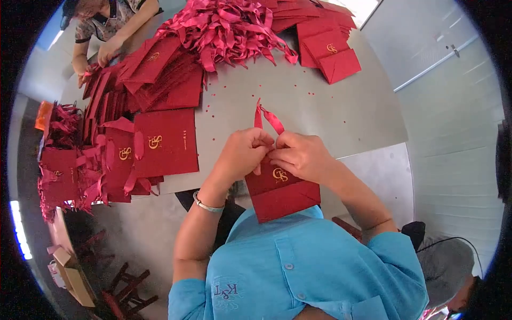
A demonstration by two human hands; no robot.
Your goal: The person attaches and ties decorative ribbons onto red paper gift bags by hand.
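Left hand (242,152) clenched on the top edge of a red paper bag (280,192), fingers pinching beside the ribbon (266,118); right hand (301,156) closed on the same edge, thumb and forefinger nipping the ribbon's base. Bag held upright just off the near edge of the table (330,106), gold logo facing up. Step in hand, by the look of it: threading or knotting the ribbon handle. Next move likely calls for a firm pull and steady pinch. Left of the bag, finished bags (160,141) stacked; beyond it, loose ribbons (224,26) heaped.
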